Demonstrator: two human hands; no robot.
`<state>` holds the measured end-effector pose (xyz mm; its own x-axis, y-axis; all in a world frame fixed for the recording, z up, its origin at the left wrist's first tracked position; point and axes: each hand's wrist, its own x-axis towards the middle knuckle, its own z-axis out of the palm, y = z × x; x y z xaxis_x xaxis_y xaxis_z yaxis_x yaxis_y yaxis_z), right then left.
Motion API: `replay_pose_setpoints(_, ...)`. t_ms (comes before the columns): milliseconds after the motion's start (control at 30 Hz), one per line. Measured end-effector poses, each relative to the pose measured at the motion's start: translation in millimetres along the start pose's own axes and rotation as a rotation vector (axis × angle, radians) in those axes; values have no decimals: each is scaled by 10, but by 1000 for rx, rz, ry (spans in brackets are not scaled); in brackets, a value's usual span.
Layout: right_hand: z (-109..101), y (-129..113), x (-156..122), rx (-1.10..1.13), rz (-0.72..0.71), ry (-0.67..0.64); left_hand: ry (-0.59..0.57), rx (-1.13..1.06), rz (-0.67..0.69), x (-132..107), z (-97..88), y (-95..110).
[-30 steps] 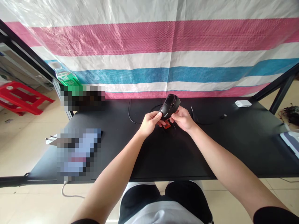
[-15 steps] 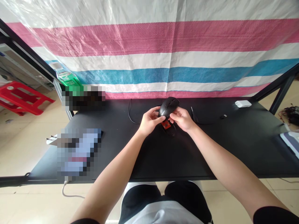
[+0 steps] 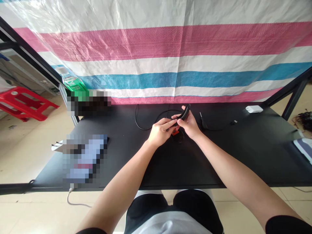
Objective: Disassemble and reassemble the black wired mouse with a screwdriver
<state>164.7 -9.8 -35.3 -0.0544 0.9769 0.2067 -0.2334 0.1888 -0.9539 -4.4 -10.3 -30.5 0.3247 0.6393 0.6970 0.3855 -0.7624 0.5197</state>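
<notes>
Both my hands meet over the far middle of the black table (image 3: 219, 162). My right hand (image 3: 188, 125) grips the black top shell of a computer mouse (image 3: 184, 112), turned on edge so only its thin curved profile shows. My left hand (image 3: 161, 131) is closed, fingers pinched at the lower end of that shell. Under the fingers lies a small red circuit board (image 3: 174, 132) on the mouse's dark base (image 3: 179, 138). A thin black cable (image 3: 142, 125) loops away to the left behind my hands.
A white adapter (image 3: 253, 109) lies at the far right, a small black plug (image 3: 233, 122) and a dark tool (image 3: 202, 120) nearer. Blurred items sit at the left edge and far left corner. A striped tarp hangs behind. A red stool (image 3: 24, 104) stands on the floor.
The mouse shell, seen from the top a second ago, has been lowered and tilted up on its edge. My left fingers have slid from its side to its lower end.
</notes>
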Motion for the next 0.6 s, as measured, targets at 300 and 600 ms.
replay_pose_setpoints(300, -108, -144, 71, -147, 38, 314, -267, -28, -313, 114, -224, -9)
replay_pose_setpoints(600, -95, -243, 43, -743, 278, 221, -534, 35, -378, 113, -249, -191)
